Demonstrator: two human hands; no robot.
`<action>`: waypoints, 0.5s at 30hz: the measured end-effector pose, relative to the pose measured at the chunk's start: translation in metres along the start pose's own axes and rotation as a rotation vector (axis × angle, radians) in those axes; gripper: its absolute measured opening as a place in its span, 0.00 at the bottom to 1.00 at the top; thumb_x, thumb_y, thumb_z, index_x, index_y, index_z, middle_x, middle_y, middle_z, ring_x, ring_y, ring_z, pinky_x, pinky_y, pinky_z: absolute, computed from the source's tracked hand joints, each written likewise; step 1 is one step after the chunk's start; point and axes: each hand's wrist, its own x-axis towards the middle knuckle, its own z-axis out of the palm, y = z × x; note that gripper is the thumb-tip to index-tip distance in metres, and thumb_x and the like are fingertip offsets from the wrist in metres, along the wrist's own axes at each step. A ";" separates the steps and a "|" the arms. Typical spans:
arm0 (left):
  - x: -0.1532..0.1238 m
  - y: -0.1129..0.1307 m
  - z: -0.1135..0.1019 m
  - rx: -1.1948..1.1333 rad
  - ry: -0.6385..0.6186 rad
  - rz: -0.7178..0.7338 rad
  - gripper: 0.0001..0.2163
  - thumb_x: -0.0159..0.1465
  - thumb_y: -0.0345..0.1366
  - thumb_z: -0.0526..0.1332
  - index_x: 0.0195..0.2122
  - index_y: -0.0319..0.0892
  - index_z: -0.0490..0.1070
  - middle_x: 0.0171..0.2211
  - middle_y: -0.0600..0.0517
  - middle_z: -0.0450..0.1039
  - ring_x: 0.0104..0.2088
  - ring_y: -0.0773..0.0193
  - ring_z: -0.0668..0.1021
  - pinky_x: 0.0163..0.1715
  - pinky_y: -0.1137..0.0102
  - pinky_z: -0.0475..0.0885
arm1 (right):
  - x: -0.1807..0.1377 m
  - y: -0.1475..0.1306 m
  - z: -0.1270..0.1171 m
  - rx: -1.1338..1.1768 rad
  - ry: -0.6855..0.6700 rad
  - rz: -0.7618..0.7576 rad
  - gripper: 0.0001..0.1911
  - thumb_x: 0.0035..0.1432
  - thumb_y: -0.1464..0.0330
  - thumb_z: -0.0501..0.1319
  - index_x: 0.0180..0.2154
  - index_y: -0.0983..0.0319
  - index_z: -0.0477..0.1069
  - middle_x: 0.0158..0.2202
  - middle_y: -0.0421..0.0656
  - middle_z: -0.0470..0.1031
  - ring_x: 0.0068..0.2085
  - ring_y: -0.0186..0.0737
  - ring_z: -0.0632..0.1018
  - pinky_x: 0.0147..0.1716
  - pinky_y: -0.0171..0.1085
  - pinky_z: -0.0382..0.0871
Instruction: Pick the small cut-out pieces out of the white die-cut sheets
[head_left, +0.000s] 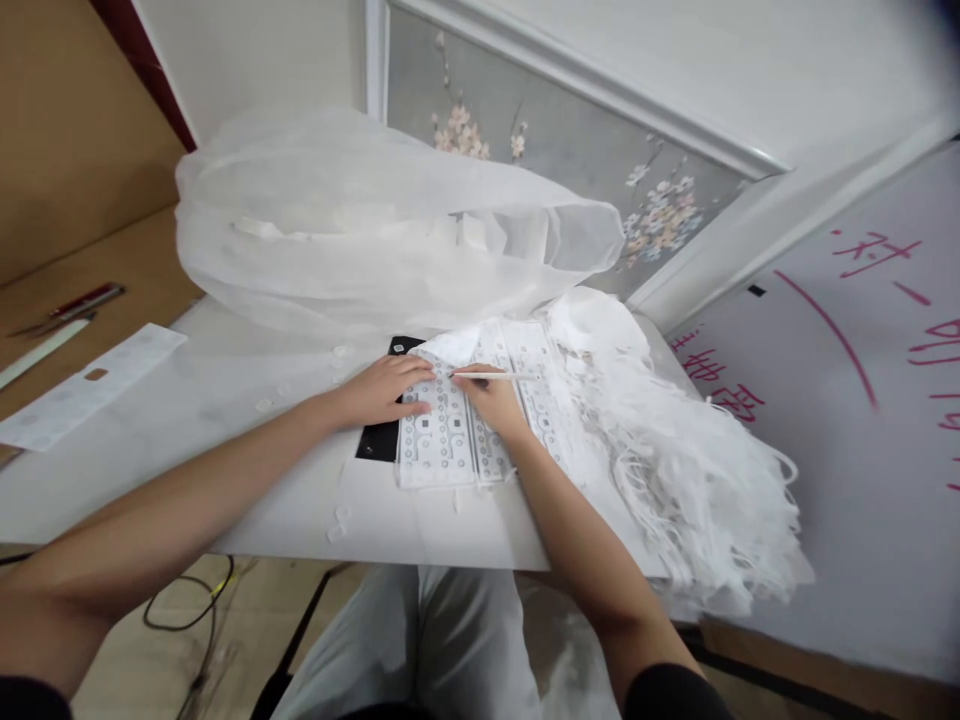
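Left hand [384, 392] flat, right hand [495, 400] curled in pinch (forearms [217, 485] bare).

One view, worn on the head, facing forward and down over the table [300, 530].
It looks from above the person's own lap [472, 640], near enough that the left forearm [187, 515] and right forearm [577, 530] come in from below, with the left hand [390, 388] and right hand [491, 395] around the middle; it reaches the framed picture [555, 150] beyond and the whiteboard [840, 480] at right.
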 end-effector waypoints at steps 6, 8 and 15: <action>-0.002 0.001 -0.002 0.003 -0.011 0.003 0.28 0.69 0.57 0.54 0.64 0.46 0.66 0.66 0.47 0.62 0.65 0.51 0.65 0.64 0.59 0.58 | -0.001 -0.004 -0.003 -0.040 -0.015 0.021 0.11 0.58 0.60 0.66 0.37 0.59 0.81 0.38 0.45 0.82 0.41 0.45 0.80 0.44 0.43 0.72; -0.002 0.001 -0.003 0.001 -0.012 0.004 0.28 0.69 0.57 0.54 0.64 0.47 0.66 0.66 0.47 0.62 0.65 0.51 0.65 0.64 0.59 0.58 | -0.001 -0.004 -0.003 -0.032 -0.021 0.025 0.11 0.58 0.60 0.66 0.38 0.59 0.81 0.38 0.45 0.82 0.41 0.45 0.80 0.43 0.43 0.72; -0.003 0.001 -0.003 -0.001 -0.019 -0.007 0.28 0.69 0.57 0.54 0.65 0.48 0.65 0.67 0.47 0.61 0.65 0.51 0.64 0.64 0.59 0.58 | -0.001 -0.005 -0.004 -0.008 -0.041 0.020 0.10 0.58 0.62 0.66 0.38 0.60 0.81 0.39 0.46 0.82 0.42 0.45 0.80 0.45 0.43 0.72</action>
